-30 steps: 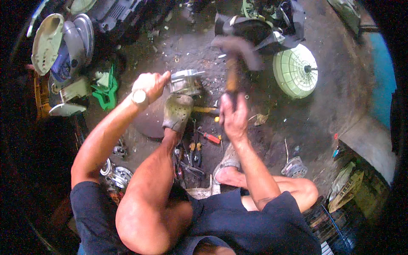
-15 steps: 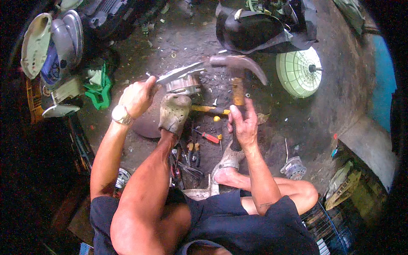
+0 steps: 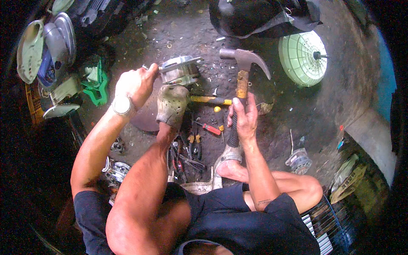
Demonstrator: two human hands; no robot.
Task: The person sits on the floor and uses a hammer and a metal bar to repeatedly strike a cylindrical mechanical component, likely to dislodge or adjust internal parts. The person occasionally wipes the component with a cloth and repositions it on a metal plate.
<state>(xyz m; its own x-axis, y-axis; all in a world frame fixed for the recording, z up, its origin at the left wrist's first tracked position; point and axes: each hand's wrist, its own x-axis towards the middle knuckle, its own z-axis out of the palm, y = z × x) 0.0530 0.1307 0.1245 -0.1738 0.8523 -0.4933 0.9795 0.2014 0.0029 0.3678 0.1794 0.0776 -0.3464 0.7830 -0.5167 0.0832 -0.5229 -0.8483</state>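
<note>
My right hand [image 3: 244, 119] is closed round the grip of a claw hammer [image 3: 242, 83], its head raised and apart from the metal part. My left hand [image 3: 136, 87] is closed on a flat metal blade [image 3: 174, 63], its handle mostly hidden in my fist. The blade lies across the top of a round silver motor housing [image 3: 180, 75], and I cannot tell how deep its edge sits. My clog-covered foot [image 3: 173, 102] presses against the housing's near side. Beneath is a dark round slab [image 3: 144, 121].
A second yellow-and-black handled tool [image 3: 210, 100], a red screwdriver [image 3: 211, 129] and pliers [image 3: 195, 146] lie between my feet. A pale green ribbed disc [image 3: 304, 59] stands at right, a black bulky casing [image 3: 246, 19] at the far side. Plastic covers [image 3: 29, 53] crowd the left.
The hammer head, blurred beside the blade's tip before, is now up and to the right of it. My left hand and the blade have tilted flatter over the housing. The whole view has shifted slightly.
</note>
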